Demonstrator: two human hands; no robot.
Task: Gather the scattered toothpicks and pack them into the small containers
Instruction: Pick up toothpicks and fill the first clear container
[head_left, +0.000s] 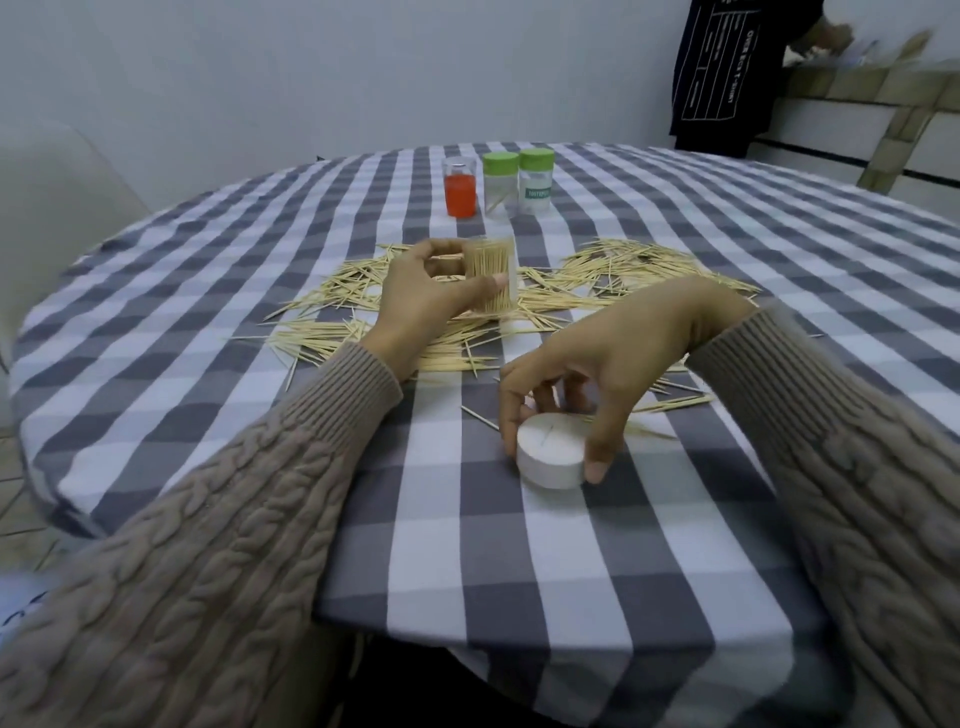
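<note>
A person in a beige cable-knit sweater sits at a round table (675, 519) covered in a grey-and-white checked cloth, seen from the head camera. The left hand (421, 301) grips a clear container (491, 274) packed full of upright toothpicks, thumb in front and fingers curled round the far side, holding it upright just above the cloth. The right hand (597, 364) reaches down and pinches a white round lid (550, 454) between thumb and fingers; the lid sits flat on the cloth near the table's front edge.

Loose toothpicks (623, 270) lie scattered in a wide band across the middle of the table, behind and between the two hands (a few strays reach as far as the white lid). Farther back stand three more small containers close together: an uncapped one with an orange-red lower half (460, 188) and two with green caps (501, 183) (536, 179), the left of which shows a few toothpicks inside. A dark garment (727, 78) hangs against the wall at upper right.
</note>
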